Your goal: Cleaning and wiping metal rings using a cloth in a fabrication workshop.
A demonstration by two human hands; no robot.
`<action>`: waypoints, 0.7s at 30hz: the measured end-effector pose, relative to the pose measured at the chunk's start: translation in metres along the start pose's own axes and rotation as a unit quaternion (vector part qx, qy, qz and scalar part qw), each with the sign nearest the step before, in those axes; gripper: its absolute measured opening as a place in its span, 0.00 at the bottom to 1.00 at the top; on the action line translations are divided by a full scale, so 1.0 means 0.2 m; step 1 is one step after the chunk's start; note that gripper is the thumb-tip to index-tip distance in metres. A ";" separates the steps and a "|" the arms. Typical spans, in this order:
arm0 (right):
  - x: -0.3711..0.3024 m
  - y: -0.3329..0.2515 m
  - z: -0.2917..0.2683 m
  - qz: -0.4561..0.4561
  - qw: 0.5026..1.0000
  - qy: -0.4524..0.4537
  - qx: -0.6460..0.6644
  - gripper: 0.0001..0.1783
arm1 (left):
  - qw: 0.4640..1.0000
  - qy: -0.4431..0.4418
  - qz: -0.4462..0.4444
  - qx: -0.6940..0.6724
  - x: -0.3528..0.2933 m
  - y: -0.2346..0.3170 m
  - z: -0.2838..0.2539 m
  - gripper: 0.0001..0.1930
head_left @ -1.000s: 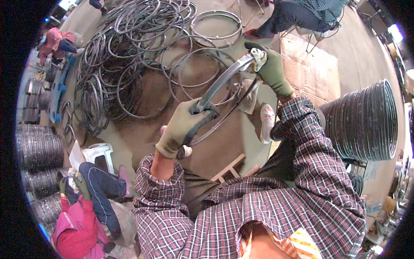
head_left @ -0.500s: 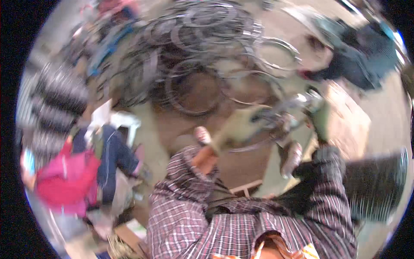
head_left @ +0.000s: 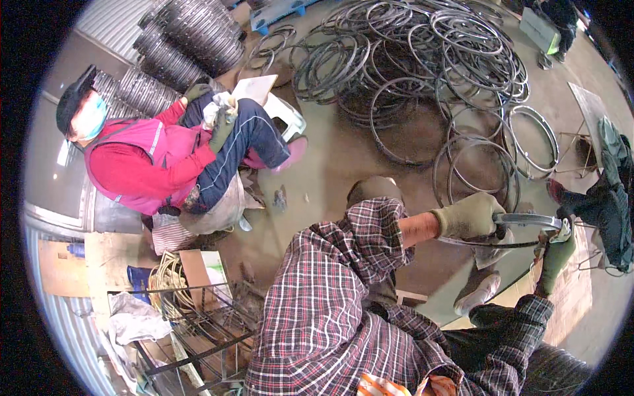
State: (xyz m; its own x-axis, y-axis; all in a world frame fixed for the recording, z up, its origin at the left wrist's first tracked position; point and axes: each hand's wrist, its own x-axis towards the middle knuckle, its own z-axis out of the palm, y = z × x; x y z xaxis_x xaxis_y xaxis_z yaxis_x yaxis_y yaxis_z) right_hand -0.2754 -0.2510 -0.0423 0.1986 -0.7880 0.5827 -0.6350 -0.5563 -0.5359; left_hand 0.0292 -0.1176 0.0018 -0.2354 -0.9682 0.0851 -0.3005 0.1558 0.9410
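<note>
My left hand [head_left: 467, 216], in a pale green work glove, is closed around a bicycle wheel rim [head_left: 525, 220] seen nearly edge-on in front of my lap. My right hand [head_left: 556, 259], gloved too, is closed at the rim's right side. A crumpled whitish rag [head_left: 563, 231] shows at its fingers, against the rim. The fingertips are partly hidden. Below the rim, my shoe [head_left: 477, 292] stands on the floor.
A large heap of dark rims [head_left: 456, 53] spreads ahead. At left sits a co-worker in a pink vest [head_left: 142, 148] with a white cloth; stacked rims [head_left: 191, 36] stand behind. A wire rack [head_left: 198, 330] is lower left; a board [head_left: 588, 115] and dark clothing [head_left: 611, 191] are at right.
The view has swung round, and the seated co-worker and the rim heap appear in new places. Blur has cleared. Both my hands remain at the rim, which now appears farther right.
</note>
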 end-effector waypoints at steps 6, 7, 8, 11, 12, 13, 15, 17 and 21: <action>0.00 -0.37 -0.06 0.332 0.918 -0.135 0.172 0.20 | 1.000 -0.011 0.002 0.014 -0.04 -0.02 0.05 0.12; -0.01 -0.39 -0.03 0.344 0.913 -0.138 0.169 0.20 | 0.999 -0.014 0.003 0.030 -0.01 -0.04 0.08 0.11; -0.01 -0.43 -0.01 0.082 0.994 -0.078 -0.015 0.23 | 0.999 -0.010 0.012 0.053 0.00 -0.04 0.10 0.10; -0.10 -0.65 0.10 -0.133 0.982 -0.091 -0.100 0.32 | 0.993 0.017 0.075 0.085 0.03 -0.08 0.23 0.10; -0.11 -0.72 0.09 -0.202 0.949 -0.152 -0.190 0.31 | 0.992 -0.010 0.104 0.077 0.07 -0.12 0.27 0.10; -0.14 -0.77 0.13 -0.270 0.901 -0.226 -0.253 0.29 | 0.986 0.020 0.082 0.146 0.02 -0.25 0.27 0.10; -0.07 -0.78 0.10 -0.273 0.911 -0.185 -0.246 0.23 | 0.992 -0.059 0.099 0.047 0.01 -0.02 0.14 0.10; 0.01 -0.65 0.10 -0.143 0.968 -0.087 -0.189 0.22 | 0.995 -0.049 -0.020 0.083 -0.07 0.01 0.06 0.10; -0.02 -0.12 0.03 0.006 0.999 -0.008 -0.045 0.20 | 0.995 -0.064 -0.080 0.013 -0.06 0.13 0.02 0.06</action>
State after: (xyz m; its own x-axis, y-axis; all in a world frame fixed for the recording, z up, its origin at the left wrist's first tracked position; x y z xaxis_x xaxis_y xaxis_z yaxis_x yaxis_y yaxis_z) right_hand -0.2566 -0.2360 -0.0359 0.2015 -0.7994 0.5660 -0.7015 -0.5211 -0.4862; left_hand 0.0207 -0.1005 0.0234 -0.2980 -0.9485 -0.1080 -0.3660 0.0090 0.9306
